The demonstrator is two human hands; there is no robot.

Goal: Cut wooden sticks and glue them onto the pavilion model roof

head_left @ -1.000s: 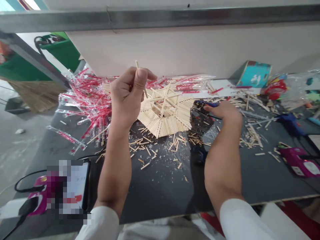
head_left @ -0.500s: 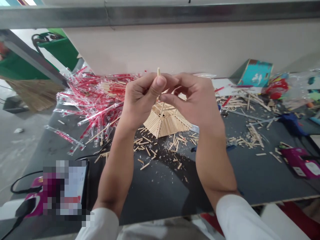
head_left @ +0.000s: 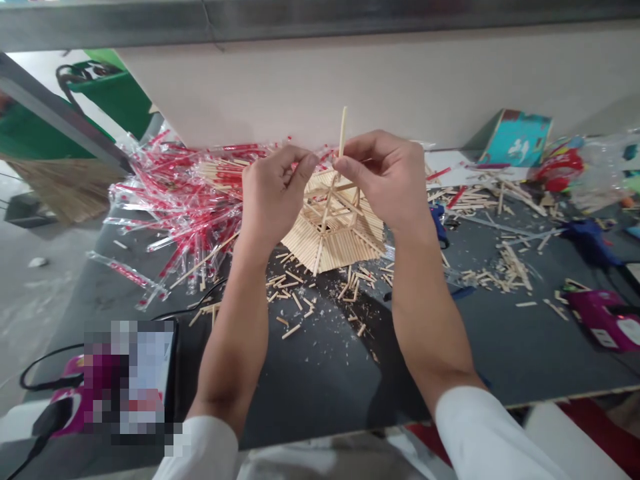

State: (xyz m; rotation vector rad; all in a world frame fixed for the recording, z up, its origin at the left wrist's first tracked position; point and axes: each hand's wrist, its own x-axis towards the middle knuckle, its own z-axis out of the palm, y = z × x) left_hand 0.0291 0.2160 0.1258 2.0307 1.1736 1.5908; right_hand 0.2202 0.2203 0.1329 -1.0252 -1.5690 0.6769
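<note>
Right hand [head_left: 390,179] pinches a stick [head_left: 343,132], left hand [head_left: 270,197] with unclear grip, near wrappers [head_left: 170,195] with illegible red labels [head_left: 129,272].

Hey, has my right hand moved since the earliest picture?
Yes: your right hand has moved left, farther from the turquoise item, and now pinches a thin stick.

A dark tabletop [head_left: 310,407] is backed by a pale panel [head_left: 280,93] (wall or board, can't really be told), with a grey metal rail [head_left: 310,25] run across up top. On the left, green bins [head_left: 113,100] are crossed by a slanted metal bar [head_left: 55,112], grey floor [head_left: 30,293] is shown below, and soft shadows [head_left: 387,380] are cast on the tabletop
</note>
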